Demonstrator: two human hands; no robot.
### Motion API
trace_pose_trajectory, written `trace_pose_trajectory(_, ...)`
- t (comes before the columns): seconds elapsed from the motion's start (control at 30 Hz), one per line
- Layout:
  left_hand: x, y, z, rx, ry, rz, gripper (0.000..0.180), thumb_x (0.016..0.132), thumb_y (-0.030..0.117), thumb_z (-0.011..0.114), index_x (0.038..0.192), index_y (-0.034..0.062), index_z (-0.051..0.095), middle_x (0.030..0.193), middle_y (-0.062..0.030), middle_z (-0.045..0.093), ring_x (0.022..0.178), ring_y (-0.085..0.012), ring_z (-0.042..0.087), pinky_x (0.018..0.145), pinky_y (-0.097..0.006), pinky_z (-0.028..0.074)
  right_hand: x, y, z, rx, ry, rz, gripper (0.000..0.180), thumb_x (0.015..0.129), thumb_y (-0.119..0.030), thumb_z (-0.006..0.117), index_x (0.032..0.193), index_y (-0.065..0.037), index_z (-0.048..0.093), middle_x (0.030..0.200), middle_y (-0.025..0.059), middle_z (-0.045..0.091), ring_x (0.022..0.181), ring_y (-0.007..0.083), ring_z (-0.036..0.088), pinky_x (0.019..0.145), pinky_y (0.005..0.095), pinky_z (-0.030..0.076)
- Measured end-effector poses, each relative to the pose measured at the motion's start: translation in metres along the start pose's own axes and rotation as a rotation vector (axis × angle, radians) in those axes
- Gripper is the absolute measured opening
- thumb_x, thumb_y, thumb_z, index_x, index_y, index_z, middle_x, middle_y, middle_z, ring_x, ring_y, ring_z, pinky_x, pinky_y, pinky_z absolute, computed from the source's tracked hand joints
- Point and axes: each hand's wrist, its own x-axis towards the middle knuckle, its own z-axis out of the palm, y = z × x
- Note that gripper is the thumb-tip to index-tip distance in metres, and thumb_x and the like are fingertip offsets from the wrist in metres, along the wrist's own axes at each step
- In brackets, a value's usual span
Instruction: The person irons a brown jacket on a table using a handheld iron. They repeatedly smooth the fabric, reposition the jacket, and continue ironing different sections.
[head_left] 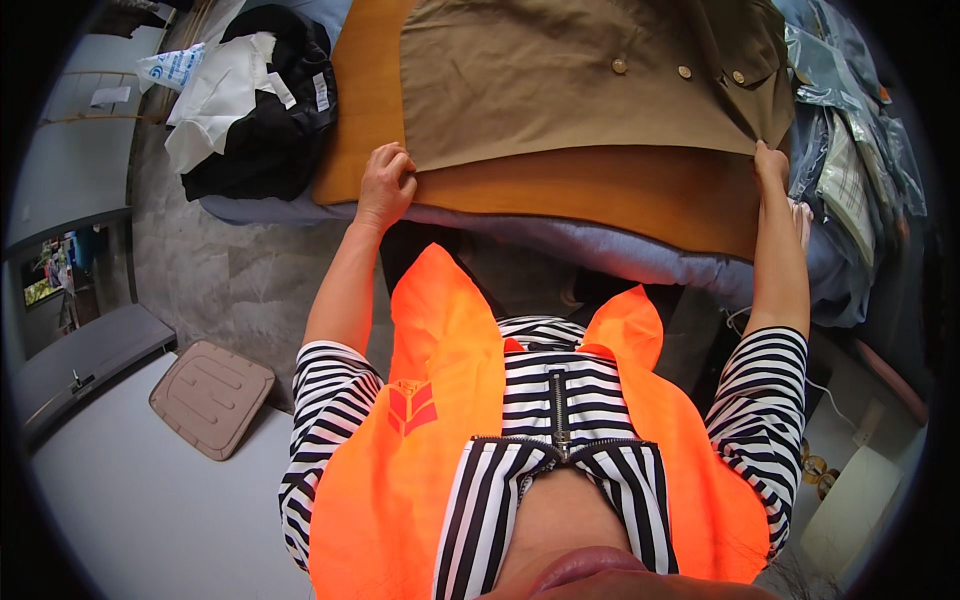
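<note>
A khaki-brown buttoned garment point(570, 75) lies spread flat on a wooden board point(600, 195). My left hand point(385, 185) pinches the garment's near left corner at the hem. My right hand point(771, 165) holds the near right corner, close to the buttoned collar part. Both arms reach out from striped sleeves under an orange vest.
The board rests on a padded blue-grey surface point(620, 250). A heap of black and white clothes point(255, 100) lies at the far left. Plastic-wrapped packages point(845, 130) are stacked at the right. A tan plastic stool point(210, 397) stands on the floor at lower left.
</note>
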Motion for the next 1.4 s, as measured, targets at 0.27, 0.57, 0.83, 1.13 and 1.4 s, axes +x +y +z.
trace_pose_trajectory(0.27, -0.022, 0.008, -0.018, 0.124, -0.006, 0.081, 0.015, 0.073, 0.003, 0.068, 0.085, 0.0082, 0.06, 0.106, -0.0086, 0.061, 0.121, -0.0328, 0.056, 0.098, -0.045, 0.045, -0.095, 0.011, -0.025, -0.215, 0.241, -0.358, 0.04, 0.094, -0.035, 0.06, 0.095, 0.002, 0.076, 0.103, 0.0252, 0.072, 0.1, 0.0443, 0.069, 0.087, 0.0544, 0.055)
trace_pose_trajectory(0.57, -0.023, 0.011, -0.038, -0.016, -0.231, -0.007, 0.016, 0.069, 0.002, 0.069, 0.083, 0.0075, 0.061, 0.109, -0.0093, 0.058, 0.113, -0.032, 0.055, 0.093, -0.042, 0.047, -0.142, 0.014, -0.045, -0.469, 0.043, -0.438, 0.034, 0.094, -0.033, 0.062, 0.101, -0.003, 0.075, 0.099, 0.0236, 0.073, 0.097, 0.0417, 0.071, 0.082, 0.0507, 0.057)
trace_pose_trajectory(0.83, 0.052, -0.02, -0.056, -0.405, -0.518, -0.415, 0.022, 0.089, 0.017, 0.075, 0.106, 0.0029, 0.073, 0.1, -0.0079, 0.071, 0.09, -0.0168, 0.068, 0.078, -0.031, 0.054, -0.235, -0.091, 0.007, 0.117, 0.108, -1.17, 0.015, 0.09, -0.021, 0.067, 0.099, -0.01, 0.061, 0.102, 0.0121, 0.063, 0.098, 0.0331, 0.063, 0.081, 0.0448, 0.053)
trace_pose_trajectory(1.13, 0.275, -0.1, 0.023, -0.063, 0.017, -0.482, 0.045, 0.088, 0.044, 0.069, 0.103, 0.0032, 0.077, 0.098, -0.0156, 0.076, 0.087, -0.0253, 0.074, 0.078, -0.036, 0.056, -0.33, -0.141, 0.077, 0.288, 0.113, -1.121, 0.039, 0.087, -0.023, 0.069, 0.122, -0.01, 0.06, 0.138, 0.0119, 0.054, 0.135, 0.0312, 0.045, 0.114, 0.051, 0.031)
trace_pose_trajectory(1.4, 0.404, -0.097, 0.083, -0.182, -0.398, -0.856, 0.032, 0.083, 0.034, 0.077, 0.086, 0.0031, 0.075, 0.069, -0.0128, 0.066, 0.059, -0.0221, 0.061, 0.055, -0.039, 0.051, -0.325, -0.141, 0.071, 0.255, 0.027, -1.119, 0.041, 0.085, -0.023, 0.07, 0.122, -0.01, 0.06, 0.14, 0.0131, 0.053, 0.136, 0.0312, 0.045, 0.115, 0.0516, 0.029)
